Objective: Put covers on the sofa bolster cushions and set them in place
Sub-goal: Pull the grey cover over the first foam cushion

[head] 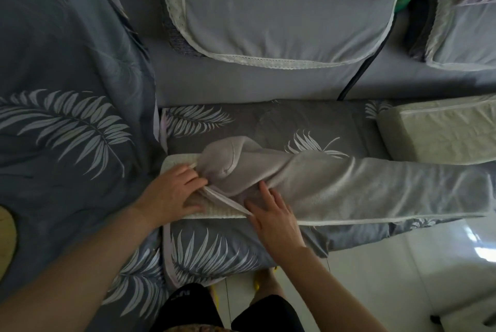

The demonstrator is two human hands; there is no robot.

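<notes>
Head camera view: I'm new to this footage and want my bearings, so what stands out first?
Centre frame, a long bolster cushion lies half inside a grey plush cover. The left hand holds the cover's open edge; the right hand rests flat on it. A bare foam block waits at right.

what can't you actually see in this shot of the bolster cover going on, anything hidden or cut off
- Head view: the bolster cushion shows only its left end; the grey cover hides the rest.
- The cover's right end runs off the frame edge.
- Left hand: its fingertips go under the bunched cover opening, so the grip cannot be told.
- The bare foam cushion at right is cut off by the frame edge.
- Right hand lies flat on the cover, hiding the fabric beneath.
</notes>
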